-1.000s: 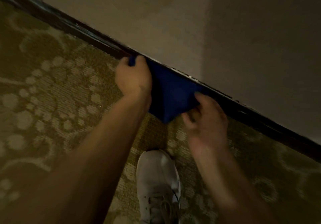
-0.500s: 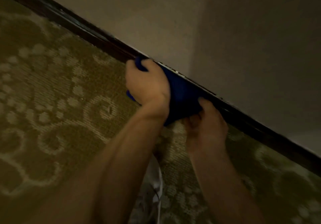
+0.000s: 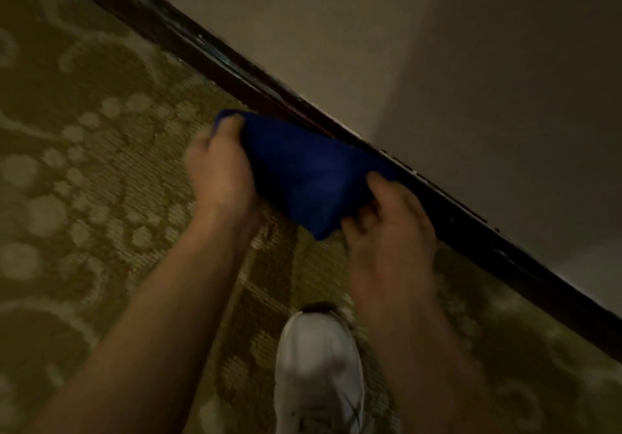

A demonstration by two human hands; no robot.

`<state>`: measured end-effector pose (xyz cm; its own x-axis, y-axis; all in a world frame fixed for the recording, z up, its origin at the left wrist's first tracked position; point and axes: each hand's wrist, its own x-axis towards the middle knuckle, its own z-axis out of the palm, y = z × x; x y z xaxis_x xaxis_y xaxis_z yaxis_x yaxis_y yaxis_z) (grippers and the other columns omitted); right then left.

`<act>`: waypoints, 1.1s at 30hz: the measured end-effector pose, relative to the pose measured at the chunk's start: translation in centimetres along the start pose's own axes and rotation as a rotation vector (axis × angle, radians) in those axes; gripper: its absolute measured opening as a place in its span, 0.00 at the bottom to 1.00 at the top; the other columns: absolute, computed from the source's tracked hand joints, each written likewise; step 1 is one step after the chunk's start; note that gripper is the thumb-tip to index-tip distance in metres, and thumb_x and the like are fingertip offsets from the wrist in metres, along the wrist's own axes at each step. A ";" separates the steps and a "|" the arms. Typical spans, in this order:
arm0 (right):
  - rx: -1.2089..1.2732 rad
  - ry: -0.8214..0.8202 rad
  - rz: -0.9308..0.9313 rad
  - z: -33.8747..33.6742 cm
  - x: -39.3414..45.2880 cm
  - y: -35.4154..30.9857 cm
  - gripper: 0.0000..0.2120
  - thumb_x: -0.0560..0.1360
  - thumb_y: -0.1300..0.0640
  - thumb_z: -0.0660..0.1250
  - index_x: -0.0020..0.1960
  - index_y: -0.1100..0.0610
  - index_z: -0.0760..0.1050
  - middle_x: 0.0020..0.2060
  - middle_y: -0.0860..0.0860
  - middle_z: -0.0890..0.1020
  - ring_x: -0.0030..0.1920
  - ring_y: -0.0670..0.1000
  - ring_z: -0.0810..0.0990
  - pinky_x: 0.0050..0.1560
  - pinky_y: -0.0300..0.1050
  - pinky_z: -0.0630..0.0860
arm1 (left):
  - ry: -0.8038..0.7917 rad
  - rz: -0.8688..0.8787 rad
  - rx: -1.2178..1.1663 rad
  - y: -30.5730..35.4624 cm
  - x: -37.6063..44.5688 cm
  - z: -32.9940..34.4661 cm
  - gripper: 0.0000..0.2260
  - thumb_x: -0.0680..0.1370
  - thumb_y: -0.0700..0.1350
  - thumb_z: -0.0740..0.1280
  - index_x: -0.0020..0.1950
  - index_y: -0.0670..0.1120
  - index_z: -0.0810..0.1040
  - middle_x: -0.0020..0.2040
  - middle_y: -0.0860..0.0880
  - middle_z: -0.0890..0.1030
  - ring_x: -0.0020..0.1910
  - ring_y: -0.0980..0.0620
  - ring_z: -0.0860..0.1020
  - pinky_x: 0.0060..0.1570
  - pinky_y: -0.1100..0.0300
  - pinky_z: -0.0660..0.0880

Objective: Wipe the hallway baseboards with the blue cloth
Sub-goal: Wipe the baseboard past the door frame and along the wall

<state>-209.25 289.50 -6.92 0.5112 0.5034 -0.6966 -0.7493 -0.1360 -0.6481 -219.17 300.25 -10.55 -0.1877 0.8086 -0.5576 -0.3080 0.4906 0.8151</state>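
Head view, looking down in dim light: the blue cloth is stretched between both hands, right up against the dark baseboard. Its long axis follows the baseboard line, running from upper left down to lower right, with the far edge meeting the board's face and a loose corner drooping toward the carpet at the bottom. The left hand grips the upper-left end, fingers curled over the top of the fabric, knuckles toward the camera. The right hand holds the lower-right end, fingers curled around the cloth, thumb tucked under the hanging corner. The baseboard itself cuts diagonally across the frame, from top left to the right edge, pale scuffs along its upper lip where it meets the beige wall. Below the hands, a white sneaker stands on the gold patterned carpet, toe pointing up toward the cloth. Edges are soft with blur.
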 end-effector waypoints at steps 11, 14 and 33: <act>-0.025 -0.103 0.173 6.0 3.5 6.4 0.07 0.79 0.57 0.66 0.56 0.50 0.77 0.55 0.51 0.84 0.54 0.49 0.84 0.58 0.47 0.78 | -0.058 0.021 0.122 1.5 6.7 -5.8 0.07 0.80 0.48 0.66 0.47 0.48 0.82 0.46 0.48 0.84 0.49 0.44 0.83 0.46 0.47 0.78; -0.170 -0.120 0.137 6.3 3.2 7.2 0.14 0.77 0.53 0.67 0.62 0.46 0.74 0.55 0.44 0.83 0.52 0.42 0.84 0.51 0.40 0.76 | -0.063 0.045 0.122 1.0 7.2 -6.5 0.08 0.80 0.47 0.66 0.49 0.45 0.83 0.51 0.41 0.85 0.53 0.40 0.83 0.51 0.41 0.78; -0.093 -0.066 0.213 7.1 5.8 6.8 0.23 0.75 0.61 0.69 0.69 0.52 0.73 0.61 0.53 0.81 0.59 0.53 0.81 0.62 0.50 0.77 | -0.202 -0.069 0.216 3.7 8.1 -4.6 0.06 0.79 0.41 0.62 0.52 0.45 0.77 0.53 0.41 0.82 0.53 0.46 0.81 0.55 0.52 0.76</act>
<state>-214.43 297.54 -13.18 0.3151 0.5088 -0.8011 -0.7938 -0.3214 -0.5164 -226.13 307.16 -12.73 0.0229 0.8087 -0.5877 -0.1036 0.5867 0.8032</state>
